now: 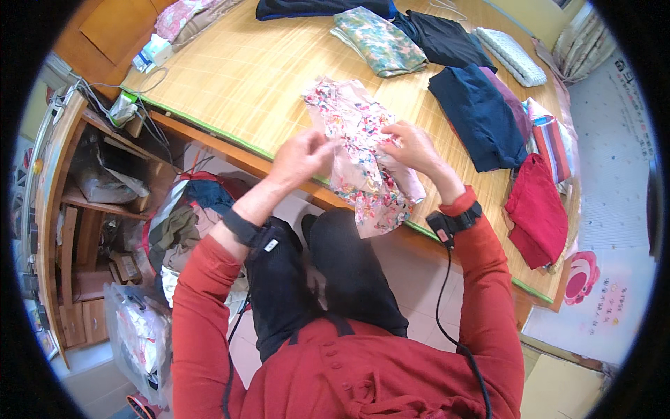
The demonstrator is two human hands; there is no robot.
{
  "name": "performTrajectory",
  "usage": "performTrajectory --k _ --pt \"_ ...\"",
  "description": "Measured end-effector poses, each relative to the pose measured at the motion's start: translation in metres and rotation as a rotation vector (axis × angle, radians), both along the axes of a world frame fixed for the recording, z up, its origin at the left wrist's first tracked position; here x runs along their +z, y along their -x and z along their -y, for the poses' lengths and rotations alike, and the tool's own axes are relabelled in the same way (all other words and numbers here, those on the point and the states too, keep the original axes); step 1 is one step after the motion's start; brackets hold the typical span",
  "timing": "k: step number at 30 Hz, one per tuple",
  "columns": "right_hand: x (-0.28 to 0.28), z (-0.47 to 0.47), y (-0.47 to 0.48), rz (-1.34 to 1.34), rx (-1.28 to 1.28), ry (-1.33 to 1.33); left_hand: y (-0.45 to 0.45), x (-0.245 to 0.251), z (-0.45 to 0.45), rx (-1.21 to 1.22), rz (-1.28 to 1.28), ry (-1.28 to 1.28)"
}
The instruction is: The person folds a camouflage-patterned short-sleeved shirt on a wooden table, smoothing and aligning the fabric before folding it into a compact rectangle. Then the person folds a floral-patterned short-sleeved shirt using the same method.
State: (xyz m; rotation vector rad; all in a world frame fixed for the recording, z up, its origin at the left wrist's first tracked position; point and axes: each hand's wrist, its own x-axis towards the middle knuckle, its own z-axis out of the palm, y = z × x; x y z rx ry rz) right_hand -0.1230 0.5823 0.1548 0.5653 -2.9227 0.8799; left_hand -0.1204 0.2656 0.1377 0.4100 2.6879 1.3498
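A pale pink garment with a colourful floral print [366, 125] lies on the bamboo mat [251, 89], its lower end hanging over the near edge. My left hand [306, 157] is at the garment's left side, fingers bent and slightly blurred; whether it pinches the cloth cannot be told. My right hand [411, 146] is over the garment's right side, thumb and fingers apart at the printed cloth; a firm hold does not show. Beyond the garment lies a folded camouflage-print cloth [382, 42]. Folded navy clothing [479, 115] is to the right of my right hand.
Dark folded clothes [450, 39], a white knitted item [510, 55], a striped cloth [552, 146] and a red garment [539, 209] lie along the mat's far and right sides. A bag of clothes [183, 225] stands at lower left beside wooden shelves [99, 204]. Cables trail from both wrist straps.
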Motion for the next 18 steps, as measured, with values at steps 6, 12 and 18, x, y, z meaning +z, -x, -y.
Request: performTrajectory --k 6,12,18 --pt "-0.031 0.052 0.008 -0.182 0.019 -0.024 -0.018 0.004 -0.045 0.014 -0.118 0.268" --pt "-0.045 0.014 0.026 0.26 -0.2 0.726 0.001 -0.033 -0.022 0.012 0.181 -0.053" --pt "-0.034 -0.035 0.036 0.263 -0.358 1.01 -0.006 -0.023 -0.014 0.121 0.488 -0.286"
